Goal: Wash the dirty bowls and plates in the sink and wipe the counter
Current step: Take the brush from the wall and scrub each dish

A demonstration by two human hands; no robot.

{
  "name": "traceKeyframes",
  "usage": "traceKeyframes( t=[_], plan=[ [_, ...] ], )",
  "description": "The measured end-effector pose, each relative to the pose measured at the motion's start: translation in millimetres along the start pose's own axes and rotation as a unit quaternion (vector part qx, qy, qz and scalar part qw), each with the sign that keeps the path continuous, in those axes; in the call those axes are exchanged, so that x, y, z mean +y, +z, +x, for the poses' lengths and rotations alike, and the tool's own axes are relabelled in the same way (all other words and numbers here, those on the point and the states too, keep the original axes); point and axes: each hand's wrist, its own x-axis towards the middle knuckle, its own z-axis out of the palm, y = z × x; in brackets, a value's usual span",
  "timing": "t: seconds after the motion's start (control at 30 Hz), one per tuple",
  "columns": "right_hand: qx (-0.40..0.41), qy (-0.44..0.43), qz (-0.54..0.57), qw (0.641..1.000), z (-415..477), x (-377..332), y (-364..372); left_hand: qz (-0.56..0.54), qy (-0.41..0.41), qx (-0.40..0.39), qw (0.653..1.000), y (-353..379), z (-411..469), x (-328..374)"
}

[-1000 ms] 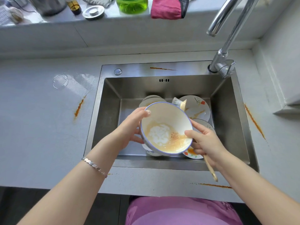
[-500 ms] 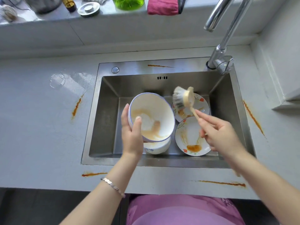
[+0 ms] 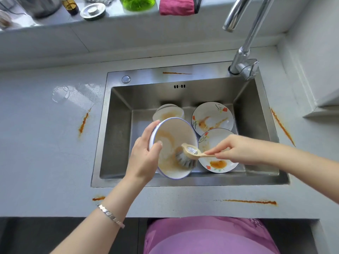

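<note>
My left hand (image 3: 145,154) grips a white, blue-rimmed bowl (image 3: 170,132) by its left rim and holds it tilted over the steel sink (image 3: 117,129); orange sauce streaks its inside. My right hand (image 3: 236,150) pinches the wooden handle of a dish brush (image 3: 187,156), whose bristles press against the bowl's lower inner wall. Behind the held bowl sits another dirty bowl (image 3: 167,111). Two flower-patterned plates with orange smears lie at the sink's right: one at the back (image 3: 212,118), one in front (image 3: 218,162), partly under my right hand.
The faucet (image 3: 244,52) rises at the sink's back right. Orange stains mark the grey counter at left (image 3: 83,122), right (image 3: 282,127) and along the front edge (image 3: 251,202). On the window ledge stand a green bottle (image 3: 137,2), a pink cloth (image 3: 177,6) and a metal strainer (image 3: 92,11).
My right hand brought the brush down from above the plates into the bowl. The left hand tipped the bowl further toward the right and holds it alone.
</note>
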Motion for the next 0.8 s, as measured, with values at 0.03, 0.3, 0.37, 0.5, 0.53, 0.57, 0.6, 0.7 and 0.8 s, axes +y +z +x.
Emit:
traceKeyframes(
  t=[0.03, 0.3, 0.37, 0.5, 0.53, 0.57, 0.6, 0.7, 0.8],
  plan=[
    [0.008, -0.005, -0.04, 0.999, 1.3, -0.5, 1.2, 0.007, -0.006, -0.006, 1.0, 2.5, -1.4, -0.4],
    [0.022, -0.013, -0.14, 0.99, -3.9, -10.2, 13.9, 0.065, -0.04, -0.022, 0.997, 1.3, 1.3, 1.5],
    [0.051, -0.007, -0.169, 0.984, -0.6, -6.4, 14.5, 0.072, -0.063, -0.024, 0.995, 1.7, 1.7, 4.2],
    [-0.003, -0.051, -0.093, 0.994, 0.0, -14.6, 36.4, 0.061, -0.081, -0.027, 0.994, 7.1, 1.9, 13.4],
    [0.004, -0.053, -0.111, 0.992, -0.7, -13.9, 33.6, 0.059, -0.086, -0.032, 0.994, 6.5, 1.9, 14.0],
    [0.024, -0.048, -0.139, 0.989, -0.4, -10.5, 27.7, 0.05, -0.098, -0.039, 0.993, 5.1, 1.7, 14.6],
    [0.05, -0.039, -0.17, 0.983, 0.9, -6.4, 21.3, 0.039, -0.115, -0.05, 0.991, 3.7, 1.8, 15.7],
    [0.128, -0.064, -0.259, 0.955, 4.7, 0.1, 9.9, 0.003, -0.183, -0.112, 0.977, 0.9, 3.0, 20.7],
    [0.208, -0.099, -0.308, 0.923, 6.5, -0.9, 9.8, -0.02, -0.23, -0.16, 0.96, 0.0, 1.7, 26.4]
  ],
)
